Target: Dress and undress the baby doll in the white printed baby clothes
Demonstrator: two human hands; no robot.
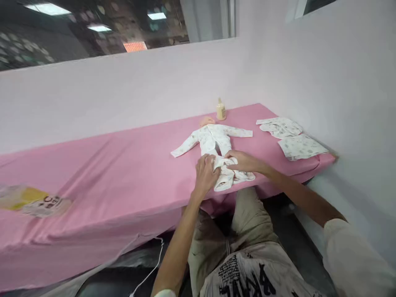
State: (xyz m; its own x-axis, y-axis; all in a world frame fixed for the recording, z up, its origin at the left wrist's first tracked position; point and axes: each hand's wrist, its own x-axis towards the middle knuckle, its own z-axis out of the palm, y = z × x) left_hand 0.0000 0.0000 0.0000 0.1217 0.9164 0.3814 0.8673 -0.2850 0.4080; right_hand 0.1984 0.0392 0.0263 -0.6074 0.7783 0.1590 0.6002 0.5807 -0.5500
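Note:
A baby doll [207,121] lies on its back on the pink-covered table, head toward the wall. It wears a white patterned long-sleeved top [213,136] with both sleeves spread out. At the doll's lower end, close to the table's front edge, are small white patterned baby pants [225,177], bunched up with the leg openings toward me. My left hand [206,175] grips their left side with curled fingers. On the other side my right hand [243,160] holds the upper edge, thumb and fingers closed on the cloth. The doll's feet are hidden by the pants and my hands.
A cream pump bottle [220,110] stands behind the doll's head. White patterned baby clothes [281,127] and a folded patterned cloth [301,146] lie at the right by the wall. A yellow and clear plastic package [37,201] lies far left. A white cord [148,276] hangs below the front edge.

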